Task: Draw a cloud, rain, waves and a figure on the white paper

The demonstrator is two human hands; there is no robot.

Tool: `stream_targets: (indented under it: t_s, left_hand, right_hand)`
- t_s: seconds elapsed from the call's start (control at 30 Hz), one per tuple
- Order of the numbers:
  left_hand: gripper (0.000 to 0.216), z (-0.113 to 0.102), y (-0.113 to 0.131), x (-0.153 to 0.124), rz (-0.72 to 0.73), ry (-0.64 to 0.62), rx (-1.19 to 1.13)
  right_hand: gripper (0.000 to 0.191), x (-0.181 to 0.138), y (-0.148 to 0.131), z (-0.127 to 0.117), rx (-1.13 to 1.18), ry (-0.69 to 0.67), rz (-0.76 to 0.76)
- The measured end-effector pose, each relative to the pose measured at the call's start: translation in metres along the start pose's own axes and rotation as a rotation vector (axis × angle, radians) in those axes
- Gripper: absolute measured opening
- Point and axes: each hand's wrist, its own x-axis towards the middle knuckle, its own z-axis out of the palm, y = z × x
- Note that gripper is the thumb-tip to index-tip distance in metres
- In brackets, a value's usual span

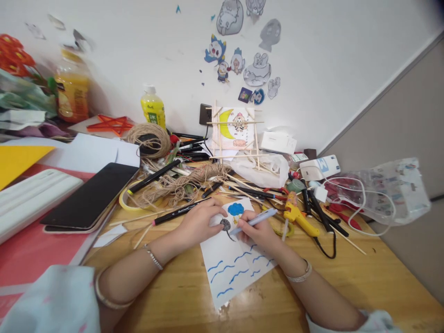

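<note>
A white sheet of paper [222, 273] lies at a slant on the wooden table, with blue wavy lines, a blue cloud and a dark round shape with a tail drawn on it. My left hand [201, 222] rests at the sheet's upper left edge, fingers apart and slightly bent, thumb beside the dark shape. In my right hand [258, 233] is a pale lavender pen [262, 216], gripped near its lower end, which points at the drawing near the dark shape. The tip is partly hidden by my fingers.
Behind the sheet lie twine [194, 182], thin wooden sticks, black markers [180, 212] and a yellow glue gun [300, 219]. A stick frame with a moon picture [237, 127] leans at the wall. A black tablet [93, 196] lies left; a white cable [362, 196] loops right.
</note>
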Motion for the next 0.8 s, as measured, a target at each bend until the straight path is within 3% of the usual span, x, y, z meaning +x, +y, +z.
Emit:
stream_targets:
  t_s: [0.8]
  left_hand:
    - [0.022, 0.0009, -0.0010, -0.0006, -0.003, -0.001, 0.007]
  right_hand:
    - [0.036, -0.0003, -0.0005, 0.0004, 0.003, 0.003, -0.001]
